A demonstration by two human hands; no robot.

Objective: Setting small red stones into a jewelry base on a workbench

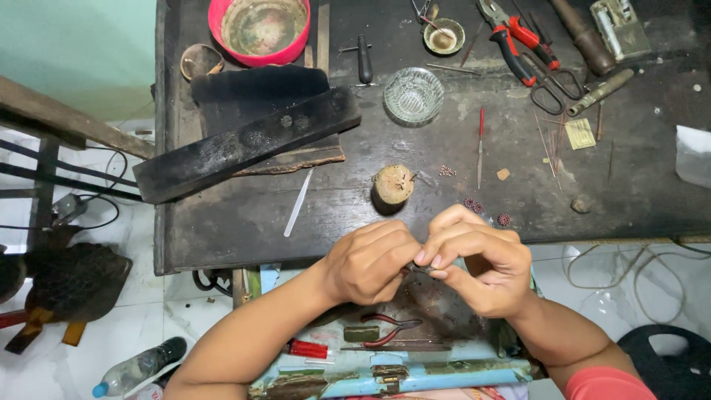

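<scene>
Surface: dark, worn wooden desk (244, 215), scratched, dusty. Room: pale tiled floor below, green wall upper left. Open blue drawer (415, 374) under the desk edge w/ small red-handled pliers (389, 331) inside.

Around: pink bowl (259, 28) at back edge; black slab (244, 144) lying diagonally over a second dark block; clear glass dish (413, 95) mid-desk; round wooden stub (392, 185) just beyond the hands; white strip (299, 201) to its left; red-handled pliers (515, 41) and scissors (554, 83) back right; thin red-tipped tool (480, 144); few small dark red beads (474, 204) near the front edge. Plastic bottle (141, 365) on floor, lower left. Nothing between the hands and the camera.

Hands: left hand (368, 261) and right hand (474, 259) meet over the drawer, just off the desk front edge, fingertips touching. Both grips closed, pinching a small dark piece (416, 270) between them. Piece mostly hidden by fingers; only a thin, dark, metallic-looking bit shows. Shape: cannot tell.
</scene>
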